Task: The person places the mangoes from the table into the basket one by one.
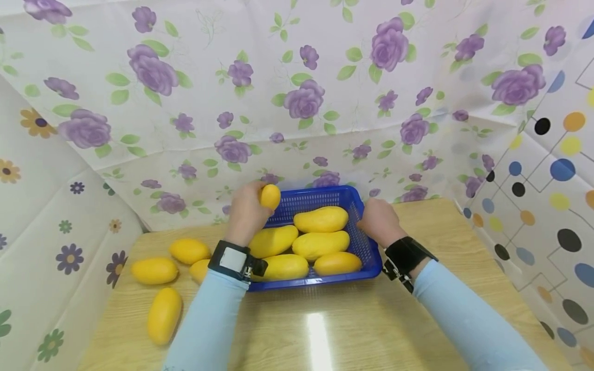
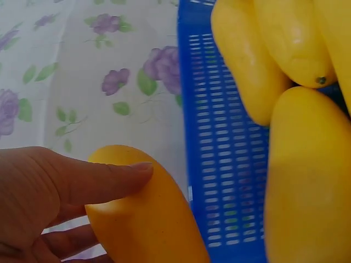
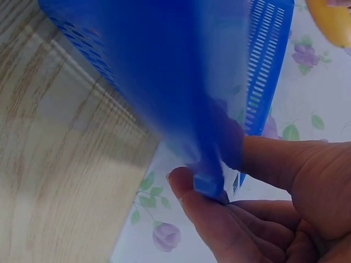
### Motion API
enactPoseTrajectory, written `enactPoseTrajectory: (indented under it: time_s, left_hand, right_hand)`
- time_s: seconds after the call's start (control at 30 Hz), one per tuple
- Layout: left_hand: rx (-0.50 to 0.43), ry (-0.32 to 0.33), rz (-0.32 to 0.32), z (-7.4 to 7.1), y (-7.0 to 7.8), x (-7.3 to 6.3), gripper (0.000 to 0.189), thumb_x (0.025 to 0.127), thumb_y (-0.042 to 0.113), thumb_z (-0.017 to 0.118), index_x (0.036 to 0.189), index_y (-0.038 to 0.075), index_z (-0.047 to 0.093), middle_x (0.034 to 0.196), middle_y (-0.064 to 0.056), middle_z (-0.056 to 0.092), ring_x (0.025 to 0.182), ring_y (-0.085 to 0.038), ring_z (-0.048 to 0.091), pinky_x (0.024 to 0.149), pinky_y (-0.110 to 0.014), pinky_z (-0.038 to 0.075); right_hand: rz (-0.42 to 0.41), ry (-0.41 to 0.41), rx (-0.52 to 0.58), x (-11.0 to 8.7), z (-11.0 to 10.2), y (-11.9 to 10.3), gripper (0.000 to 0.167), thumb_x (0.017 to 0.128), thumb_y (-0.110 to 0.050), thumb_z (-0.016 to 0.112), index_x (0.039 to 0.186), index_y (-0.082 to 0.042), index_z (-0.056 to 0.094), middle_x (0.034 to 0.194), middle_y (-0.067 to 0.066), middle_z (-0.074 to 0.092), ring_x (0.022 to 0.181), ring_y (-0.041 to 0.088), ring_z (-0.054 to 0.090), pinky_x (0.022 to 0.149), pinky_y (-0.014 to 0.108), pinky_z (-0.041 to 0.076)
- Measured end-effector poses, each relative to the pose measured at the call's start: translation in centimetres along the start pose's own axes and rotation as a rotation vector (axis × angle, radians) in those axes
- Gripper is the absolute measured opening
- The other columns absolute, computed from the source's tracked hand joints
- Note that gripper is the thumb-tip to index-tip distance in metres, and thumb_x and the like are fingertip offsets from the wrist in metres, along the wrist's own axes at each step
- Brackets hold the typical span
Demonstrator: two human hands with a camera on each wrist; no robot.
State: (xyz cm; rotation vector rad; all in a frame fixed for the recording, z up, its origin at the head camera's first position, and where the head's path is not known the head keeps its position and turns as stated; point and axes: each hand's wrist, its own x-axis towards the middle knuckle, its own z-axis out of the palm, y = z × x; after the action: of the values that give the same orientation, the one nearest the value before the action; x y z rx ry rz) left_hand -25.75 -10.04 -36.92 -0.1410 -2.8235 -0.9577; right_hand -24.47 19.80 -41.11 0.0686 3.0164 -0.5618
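My left hand [image 1: 246, 214] grips a yellow mango [image 1: 270, 197] at the back left corner of the blue plastic basket [image 1: 320, 281]. In the left wrist view, the thumb lies across this mango [image 2: 151, 213], just beside the slotted basket wall [image 2: 219, 148]. My right hand [image 1: 381, 222] holds the basket's right end. From the right wrist, its thumb and fingers pinch the blue rim [image 3: 208, 183]. Inside the basket lie several mangoes, among them one at the back [image 1: 321, 219] and one at the front right [image 1: 337, 263]. My left wrist hides part of the basket's left side.
Left of the basket, several more mangoes lie on the wooden table [image 1: 297, 330], one nearest the front [image 1: 164, 315] and one partly behind my left wrist [image 1: 198, 270]. A flowered sheet [image 1: 195, 129] stands behind the table, and a dotted sheet [image 1: 547, 206] at the right.
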Motion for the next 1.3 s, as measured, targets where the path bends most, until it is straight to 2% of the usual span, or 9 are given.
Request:
enactPoseTrajectory:
  time_s: [0.3, 0.47, 0.7, 1.0, 1.17, 1.3]
  left_hand:
    - [0.080, -0.064, -0.024, 3.0, -1.3, 1.0, 0.061, 0.071, 0.003, 0.077, 0.128, 0.006, 0.053, 0.122, -0.013, 0.060, 0.109, -0.031, 0.058, 0.092, -0.044, 0.048]
    - [0.138, -0.108, -0.014, 3.8, -2.4, 1.1, 0.058, 0.072, 0.002, 0.074, 0.126, 0.005, 0.054, 0.119, -0.015, 0.062, 0.107, -0.032, 0.059, 0.091, -0.044, 0.049]
    - [0.146, -0.162, -0.022, 4.1, -3.2, 1.1, 0.058, 0.076, 0.001, 0.069, 0.131, 0.005, 0.050, 0.126, -0.015, 0.058, 0.114, -0.032, 0.056, 0.096, -0.044, 0.046]
    - [0.222, -0.265, -0.032, 4.4, -3.5, 1.2, 0.061, 0.082, -0.003, 0.061, 0.139, 0.010, 0.042, 0.137, -0.014, 0.049, 0.126, -0.034, 0.046, 0.104, -0.048, 0.039]
    - [0.246, -0.259, -0.019, 4.6, -3.6, 1.2, 0.054, 0.084, -0.005, 0.057, 0.135, 0.010, 0.049, 0.135, -0.013, 0.051, 0.125, -0.033, 0.046, 0.104, -0.049, 0.038]
    - [0.239, -0.255, -0.022, 4.1, -3.4, 1.0, 0.047, 0.086, -0.004, 0.053, 0.131, 0.010, 0.053, 0.131, -0.011, 0.055, 0.124, -0.031, 0.049, 0.103, -0.049, 0.040]
  right_hand:
    - [0.008, -0.002, 0.029, -0.4, -0.3, 0.0, 0.017, 0.075, -0.014, 0.068, 0.066, -0.007, 0.055, 0.061, 0.005, 0.051, 0.051, 0.019, 0.053, 0.040, 0.025, 0.039]
    - [0.014, -0.006, 0.028, -0.6, -0.1, 0.1, 0.017, 0.076, -0.014, 0.068, 0.067, -0.006, 0.056, 0.061, 0.005, 0.051, 0.051, 0.019, 0.052, 0.040, 0.025, 0.039]
    - [-0.006, 0.006, 0.017, -0.5, -0.2, -0.1, 0.017, 0.077, -0.014, 0.069, 0.069, -0.005, 0.057, 0.062, 0.005, 0.052, 0.052, 0.019, 0.053, 0.041, 0.025, 0.040]
    - [-0.026, 0.012, -0.006, -0.2, 0.0, -0.2, 0.016, 0.076, -0.014, 0.069, 0.070, -0.004, 0.058, 0.063, 0.007, 0.054, 0.053, 0.020, 0.054, 0.041, 0.024, 0.041]
    - [-0.026, -0.009, -0.024, 0.0, -0.2, -0.2, 0.017, 0.075, -0.015, 0.070, 0.070, -0.005, 0.058, 0.063, 0.006, 0.054, 0.053, 0.019, 0.054, 0.042, 0.025, 0.041]
    - [-0.043, -0.035, -0.024, 0.2, -0.7, -0.3, 0.016, 0.073, -0.014, 0.070, 0.070, -0.005, 0.057, 0.063, 0.006, 0.052, 0.053, 0.019, 0.052, 0.044, 0.026, 0.040]
